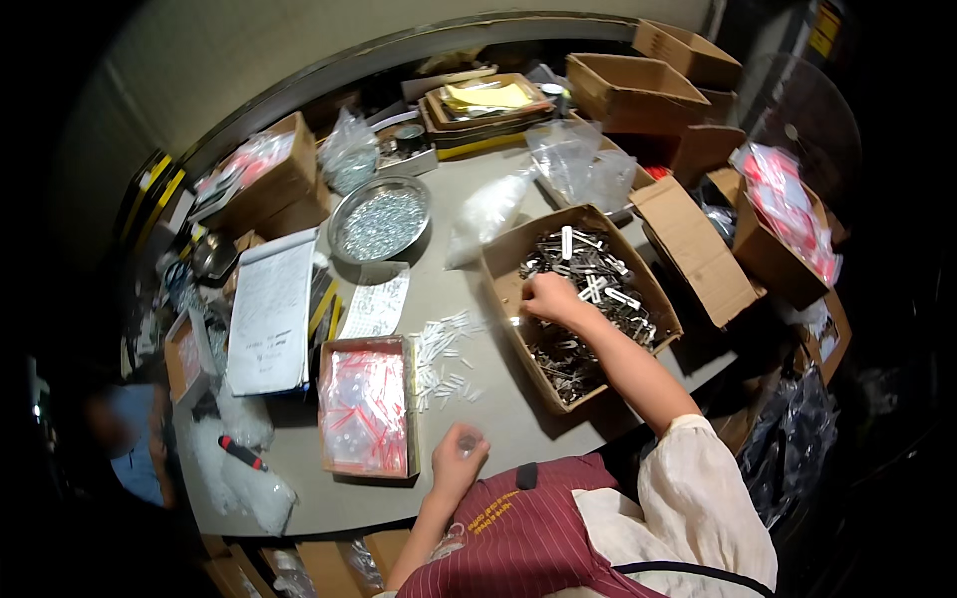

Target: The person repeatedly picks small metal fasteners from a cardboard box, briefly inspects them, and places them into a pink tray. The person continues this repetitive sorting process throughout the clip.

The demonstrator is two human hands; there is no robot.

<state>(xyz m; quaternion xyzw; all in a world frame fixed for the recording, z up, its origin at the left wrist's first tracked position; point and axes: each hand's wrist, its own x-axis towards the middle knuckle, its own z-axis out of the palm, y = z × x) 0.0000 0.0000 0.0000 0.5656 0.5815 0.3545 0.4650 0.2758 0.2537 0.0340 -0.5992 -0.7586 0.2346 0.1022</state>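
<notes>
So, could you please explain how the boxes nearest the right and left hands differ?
The box at the right hand looks larger than the box at the left hand. The larger box holds dark, metallic-looking pieces; the smaller box, clear and red plastic. Both are open cardboard.

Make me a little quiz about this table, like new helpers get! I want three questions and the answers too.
1. Pick one: which hand is at the brown box of loose metal pieces?
A) left
B) right
C) neither

2. True or false: the round metal bowl stands to the right of that box.

3. Fill in the missing colour: the slim tool lying on the clear plastic is black and ____.

Key:
1. B, the right hand.
2. False: the bowl stands to the left of the box.
3. Red.
</notes>
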